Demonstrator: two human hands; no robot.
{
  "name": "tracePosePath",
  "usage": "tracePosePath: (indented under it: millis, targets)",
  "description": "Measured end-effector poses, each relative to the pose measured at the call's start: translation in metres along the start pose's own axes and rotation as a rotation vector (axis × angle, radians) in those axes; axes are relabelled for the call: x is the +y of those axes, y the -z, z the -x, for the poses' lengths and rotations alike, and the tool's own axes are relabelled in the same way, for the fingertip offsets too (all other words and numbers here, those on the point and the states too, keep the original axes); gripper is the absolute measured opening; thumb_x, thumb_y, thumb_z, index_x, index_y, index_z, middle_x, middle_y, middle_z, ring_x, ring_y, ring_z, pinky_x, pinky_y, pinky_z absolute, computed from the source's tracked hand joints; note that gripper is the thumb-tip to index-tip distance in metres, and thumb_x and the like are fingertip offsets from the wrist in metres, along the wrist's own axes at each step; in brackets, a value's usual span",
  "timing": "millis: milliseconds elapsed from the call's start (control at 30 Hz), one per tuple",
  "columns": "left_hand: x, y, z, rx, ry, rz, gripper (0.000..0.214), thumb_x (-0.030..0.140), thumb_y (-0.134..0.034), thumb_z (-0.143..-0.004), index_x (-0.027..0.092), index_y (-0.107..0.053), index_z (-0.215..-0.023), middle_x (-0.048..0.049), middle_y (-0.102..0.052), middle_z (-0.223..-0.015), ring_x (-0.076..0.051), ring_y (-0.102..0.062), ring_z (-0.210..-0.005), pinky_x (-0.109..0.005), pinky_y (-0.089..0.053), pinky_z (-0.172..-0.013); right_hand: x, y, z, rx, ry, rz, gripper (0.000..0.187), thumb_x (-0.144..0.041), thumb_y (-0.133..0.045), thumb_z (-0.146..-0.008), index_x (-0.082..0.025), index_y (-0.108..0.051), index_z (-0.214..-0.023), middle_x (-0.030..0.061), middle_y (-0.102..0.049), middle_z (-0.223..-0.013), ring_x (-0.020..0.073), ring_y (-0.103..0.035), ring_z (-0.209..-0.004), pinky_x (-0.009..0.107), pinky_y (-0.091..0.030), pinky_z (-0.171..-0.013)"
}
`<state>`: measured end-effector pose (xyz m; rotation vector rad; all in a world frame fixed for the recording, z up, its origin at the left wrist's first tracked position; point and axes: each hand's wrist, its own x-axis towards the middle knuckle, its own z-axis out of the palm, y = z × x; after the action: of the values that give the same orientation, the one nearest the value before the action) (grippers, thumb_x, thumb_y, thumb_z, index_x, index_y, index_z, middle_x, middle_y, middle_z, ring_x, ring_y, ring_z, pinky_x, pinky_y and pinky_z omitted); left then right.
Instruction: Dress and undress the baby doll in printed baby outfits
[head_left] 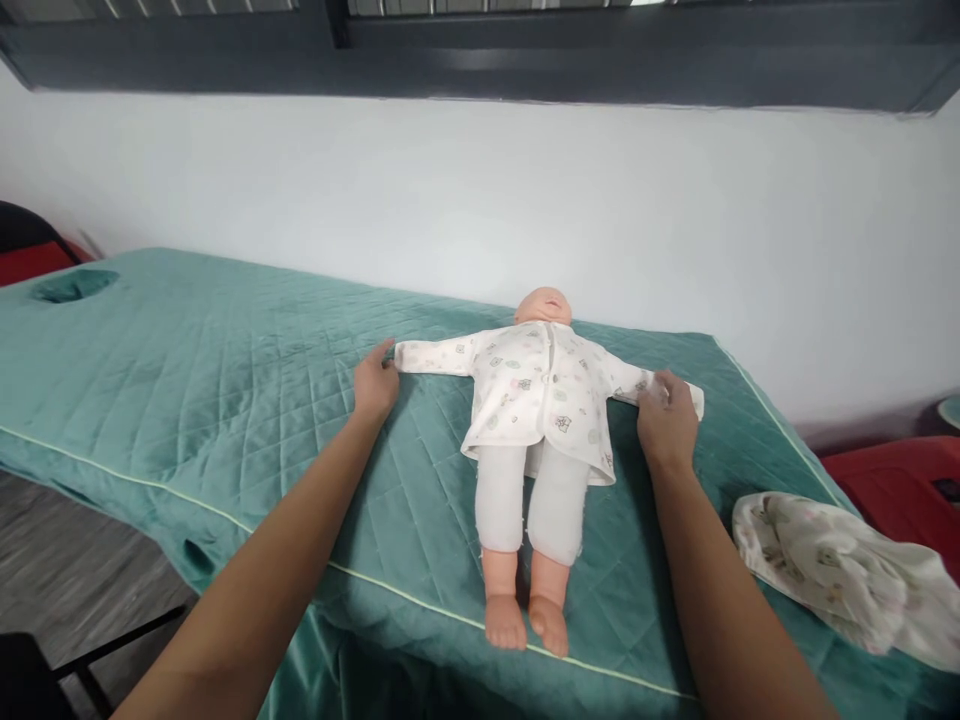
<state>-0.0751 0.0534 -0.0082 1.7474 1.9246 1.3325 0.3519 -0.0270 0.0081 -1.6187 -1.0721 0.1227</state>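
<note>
A baby doll (pixel 545 304) lies on its back on the green quilted cover, its feet toward me. It wears a white printed baby shirt (pixel 517 385), closed at the front, with both sleeves spread sideways. White padding wraps its upper legs, and the lower legs and feet are bare. My left hand (pixel 376 382) is closed in a pinch at the cuff of the sleeve on the left. With fingers bent round the other sleeve near its cuff, my right hand (pixel 667 420) grips the fabric. The doll's own hands are hidden inside the sleeves.
The green bed cover (pixel 262 400) has a face hole at far left. Crumpled printed cloth (pixel 840 570) lies at the right edge, near a red chair (pixel 900 490). A white wall (pixel 450 200) runs behind, below a dark window frame (pixel 525 60).
</note>
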Motion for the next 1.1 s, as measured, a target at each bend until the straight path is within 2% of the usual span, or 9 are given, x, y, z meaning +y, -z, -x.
tracePosePath:
  millis: [133,267,367,500,633,700,867,1000,1100]
  targets:
    - [0.008,0.006,0.010,0.055,-0.045,-0.003,0.042,0.009,-0.047,-0.088,0.007,-0.063,-0.127,-0.0183,-0.064,-0.133,-0.030,-0.057,-0.128,-0.044,-0.042,-0.112,-0.018,-0.001,0.019,-0.054,0.091,-0.044,0.041,-0.028,-0.057,-0.083,-0.021,-0.063,-0.123,0.0092,-0.064,-0.134,0.0253,-0.054,-0.129,0.049,-0.034,-0.117]
    - [0.023,0.012,0.039,0.047,-0.137,0.027,0.037,0.013,-0.045,-0.091,0.012,-0.064,-0.123,-0.0129,-0.065,-0.129,-0.024,-0.059,-0.122,-0.038,-0.046,-0.106,-0.039,0.002,0.055,-0.231,0.235,-0.157,0.040,-0.034,-0.058,-0.089,-0.021,-0.061,-0.127,0.0103,-0.060,-0.141,0.0242,-0.052,-0.133,0.047,-0.035,-0.116]
    - [0.040,0.014,0.075,-0.034,-0.255,0.065,0.033,0.019,-0.045,-0.093,0.018,-0.063,-0.121,-0.0096,-0.067,-0.125,-0.022,-0.061,-0.118,-0.036,-0.048,-0.105,-0.052,0.014,0.089,-0.367,0.326,-0.235,0.037,-0.032,-0.057,-0.092,-0.024,-0.060,-0.128,0.0095,-0.053,-0.149,0.0237,-0.047,-0.139,0.048,-0.031,-0.119]
    - [0.067,0.018,0.126,-0.246,-0.464,0.038,0.036,0.025,-0.048,-0.094,0.023,-0.058,-0.129,-0.0078,-0.063,-0.132,-0.023,-0.058,-0.125,-0.039,-0.044,-0.110,-0.058,0.032,0.124,-0.459,0.348,-0.270,0.042,-0.027,-0.058,-0.092,-0.028,-0.055,-0.134,0.0077,-0.042,-0.158,0.0244,-0.038,-0.146,0.051,-0.027,-0.121]
    - [0.085,0.020,0.151,-0.365,-0.527,-0.034,0.050,0.022,-0.052,-0.091,0.022,-0.046,-0.140,-0.0104,-0.059,-0.135,-0.025,-0.058,-0.121,-0.040,-0.047,-0.103,-0.057,0.037,0.135,-0.421,0.344,-0.237,0.047,-0.017,-0.052,-0.091,-0.030,-0.053,-0.136,0.0060,-0.044,-0.155,0.0234,-0.039,-0.144,0.051,-0.028,-0.121]
    - [0.087,0.019,0.153,-0.371,-0.512,-0.060,0.045,0.022,-0.052,-0.092,0.020,-0.047,-0.137,-0.0112,-0.062,-0.127,-0.025,-0.061,-0.113,-0.040,-0.049,-0.097,-0.055,0.034,0.134,-0.372,0.353,-0.198,0.048,-0.013,-0.051,-0.088,-0.029,-0.055,-0.134,0.0071,-0.049,-0.150,0.0235,-0.043,-0.140,0.051,-0.031,-0.119]
    - [0.085,0.017,0.152,-0.310,-0.529,-0.111,0.018,0.022,-0.046,-0.098,0.021,-0.054,-0.113,-0.0070,-0.066,-0.104,-0.023,-0.064,-0.093,-0.037,-0.051,-0.084,-0.052,0.028,0.129,-0.237,0.316,-0.111,0.033,-0.016,-0.053,-0.087,-0.024,-0.062,-0.118,0.0089,-0.062,-0.121,0.0235,-0.058,-0.115,0.045,-0.049,-0.099]
    - [0.085,0.015,0.153,-0.235,-0.606,-0.159,0.019,0.021,-0.046,-0.098,0.020,-0.053,-0.115,-0.0076,-0.066,-0.104,-0.023,-0.063,-0.092,-0.037,-0.051,-0.081,-0.052,0.028,0.129,-0.174,0.342,-0.098,0.021,-0.016,-0.053,-0.089,-0.022,-0.065,-0.104,0.0065,-0.064,-0.107,0.0216,-0.060,-0.103,0.041,-0.051,-0.091]
    - [0.086,0.015,0.155,-0.234,-0.665,-0.139,0.021,0.018,-0.046,-0.098,0.020,-0.054,-0.116,-0.0082,-0.066,-0.104,-0.023,-0.064,-0.093,-0.038,-0.052,-0.082,-0.052,0.030,0.130,-0.133,0.310,-0.153,0.018,-0.016,-0.053,-0.089,-0.022,-0.065,-0.101,0.0053,-0.065,-0.104,0.0209,-0.061,-0.100,0.040,-0.050,-0.089]
